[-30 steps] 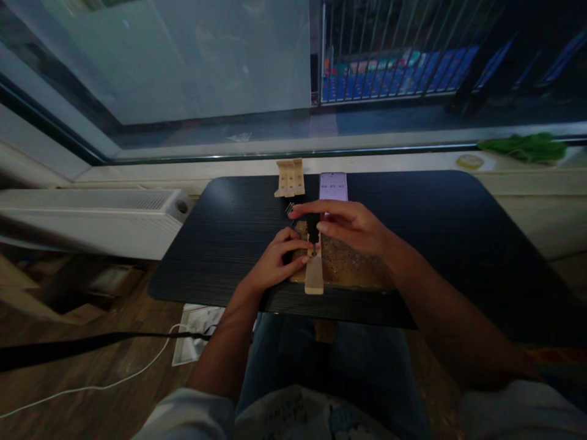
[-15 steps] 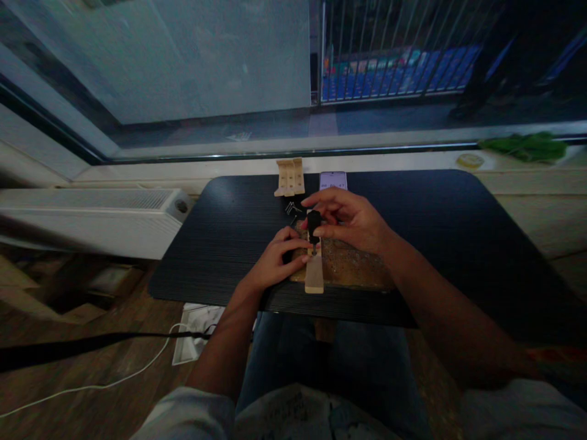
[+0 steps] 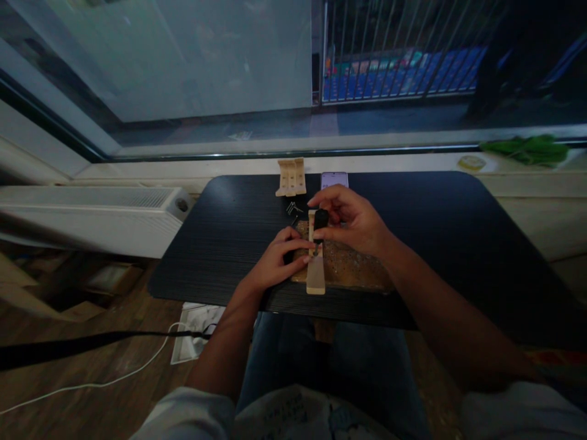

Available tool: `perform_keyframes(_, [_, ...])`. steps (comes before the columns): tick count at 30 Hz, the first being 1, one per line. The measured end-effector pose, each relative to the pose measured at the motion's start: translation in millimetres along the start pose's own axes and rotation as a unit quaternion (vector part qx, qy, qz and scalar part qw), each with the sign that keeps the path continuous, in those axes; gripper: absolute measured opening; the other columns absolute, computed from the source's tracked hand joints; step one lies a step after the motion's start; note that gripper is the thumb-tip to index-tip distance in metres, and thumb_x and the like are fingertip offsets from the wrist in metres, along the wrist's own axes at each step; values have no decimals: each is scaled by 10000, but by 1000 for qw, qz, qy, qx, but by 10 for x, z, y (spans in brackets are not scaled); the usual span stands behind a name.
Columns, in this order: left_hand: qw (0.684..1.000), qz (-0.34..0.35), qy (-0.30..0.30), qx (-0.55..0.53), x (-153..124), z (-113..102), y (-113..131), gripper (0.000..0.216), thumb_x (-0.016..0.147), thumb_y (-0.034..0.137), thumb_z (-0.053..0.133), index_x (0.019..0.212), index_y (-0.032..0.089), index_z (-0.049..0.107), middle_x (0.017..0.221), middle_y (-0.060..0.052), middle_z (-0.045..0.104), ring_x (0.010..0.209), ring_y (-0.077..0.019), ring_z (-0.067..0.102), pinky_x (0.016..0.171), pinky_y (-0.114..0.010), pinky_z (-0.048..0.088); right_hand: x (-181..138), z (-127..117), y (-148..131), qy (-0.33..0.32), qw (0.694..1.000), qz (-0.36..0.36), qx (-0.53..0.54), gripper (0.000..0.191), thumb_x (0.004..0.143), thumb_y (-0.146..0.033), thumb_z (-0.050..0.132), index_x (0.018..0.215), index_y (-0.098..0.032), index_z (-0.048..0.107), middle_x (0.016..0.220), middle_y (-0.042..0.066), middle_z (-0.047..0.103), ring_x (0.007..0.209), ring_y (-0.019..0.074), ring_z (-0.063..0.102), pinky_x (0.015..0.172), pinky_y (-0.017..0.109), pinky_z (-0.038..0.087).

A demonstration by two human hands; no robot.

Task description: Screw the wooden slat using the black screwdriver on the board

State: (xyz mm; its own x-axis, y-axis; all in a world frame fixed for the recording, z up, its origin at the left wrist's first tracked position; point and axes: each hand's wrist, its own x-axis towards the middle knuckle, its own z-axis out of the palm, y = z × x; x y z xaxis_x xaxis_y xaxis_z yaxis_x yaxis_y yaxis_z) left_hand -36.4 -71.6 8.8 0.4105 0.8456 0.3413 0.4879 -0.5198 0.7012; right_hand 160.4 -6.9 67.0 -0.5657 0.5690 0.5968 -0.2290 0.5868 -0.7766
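Note:
A pale wooden strip (image 3: 315, 278) lies lengthwise across a brown, pitted board (image 3: 355, 269) on the dark table. My left hand (image 3: 277, 261) grips the strip from its left side, with thumb and fingertips close around the spot where the screwdriver tip comes down. The black-handled screwdriver (image 3: 321, 220) stands nearly upright over the strip, leaning slightly right. Thumb and fingers of my right hand (image 3: 355, 220) are around its handle, the index finger arched above it. Whether a screw sits under the tip is too small to tell.
Several loose screws (image 3: 292, 209) lie beyond the strip. Behind them stand pale wooden pieces (image 3: 290, 177) with holes, beside a phone (image 3: 334, 179). The dark table (image 3: 220, 244) reaches the windowsill, which bears a yellow round item (image 3: 471, 162) and green leaves (image 3: 527, 150). A white radiator (image 3: 92, 217) is at left.
The screwdriver handle has tipped slightly to the right, and my right fingers have shifted a little around it. My left hand stays on the strip.

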Motion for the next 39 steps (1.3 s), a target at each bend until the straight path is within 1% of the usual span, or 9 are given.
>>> perform_keyframes(7, [1000, -9, -4, -6, -4, -1, 14, 286, 896, 386, 559, 1073, 200, 686, 956, -55, 493, 972, -203, 497, 886, -361, 437, -29, 32, -4, 19, 1000, -10, -20, 369, 731, -262, 778, 1050, -226, 595, 742, -55, 459, 572, 61, 360, 492, 195, 303])
perform_keyframes(10, [1000, -3, -6, -3, 1, -4, 23, 287, 895, 369, 560, 1083, 191, 685, 956, -59, 494, 968, -206, 496, 879, -363, 436, -45, 49, -3, 37, 998, -19, -53, 385, 730, -268, 781, 1070, -248, 600, 781, -44, 489, 587, 70, 382, 497, 205, 319])
perform_keyframes(14, [1000, 0, -15, 6, 7, -11, 38, 279, 896, 347, 558, 1098, 197, 678, 958, -58, 495, 969, -205, 494, 879, -363, 441, -54, 61, -2, 67, 989, -61, -118, 356, 765, -262, 753, 1091, -286, 610, 843, -39, 554, 602, 78, 415, 522, 217, 347])
perform_keyframes(17, [1000, 6, -16, 10, 6, -17, 52, 281, 902, 337, 550, 1103, 187, 676, 951, -60, 491, 962, -205, 490, 873, -367, 447, -49, 63, -6, 66, 983, -83, -153, 306, 794, -265, 726, 1080, -286, 618, 881, -29, 598, 642, 90, 465, 550, 229, 377])
perform_keyframes(20, [1000, 7, -16, 13, 4, -25, 68, 283, 908, 336, 541, 1103, 181, 676, 954, -63, 491, 971, -212, 490, 876, -376, 447, -43, 69, -14, 61, 980, -89, -168, 268, 802, -271, 718, 1053, -277, 624, 844, -26, 591, 641, 96, 475, 552, 234, 396])
perform_keyframes(27, [999, -2, -26, 33, 2, -47, 93, 290, 909, 349, 535, 1121, 202, 667, 981, -62, 497, 977, -205, 491, 861, -364, 458, -51, 85, -29, 77, 978, -84, -175, 288, 797, -278, 721, 1064, -281, 615, 866, -24, 615, 608, 94, 474, 522, 231, 406])
perform_keyframes(33, [999, 1, -28, 45, 1, -49, 96, 289, 912, 350, 530, 1116, 198, 669, 960, -59, 498, 961, -201, 490, 856, -355, 456, -46, 64, -8, 57, 984, -76, -153, 278, 784, -246, 736, 1038, -293, 631, 812, -33, 593, 622, 104, 477, 540, 240, 394])
perform_keyframes(37, [999, 8, -22, 45, -1, -50, 95, 282, 911, 340, 537, 1113, 195, 670, 943, -55, 489, 959, -198, 488, 853, -349, 455, -43, 49, 4, 56, 985, -63, -148, 240, 788, -297, 732, 1014, -285, 653, 779, -23, 577, 628, 116, 480, 559, 257, 401])
perform_keyframes(39, [999, 7, -24, 48, -4, -53, 96, 277, 909, 339, 540, 1113, 203, 669, 942, -53, 489, 955, -197, 487, 849, -346, 454, -35, 34, -14, 36, 987, -62, -145, 238, 810, -318, 705, 1040, -279, 657, 772, -16, 567, 633, 118, 485, 557, 256, 404])
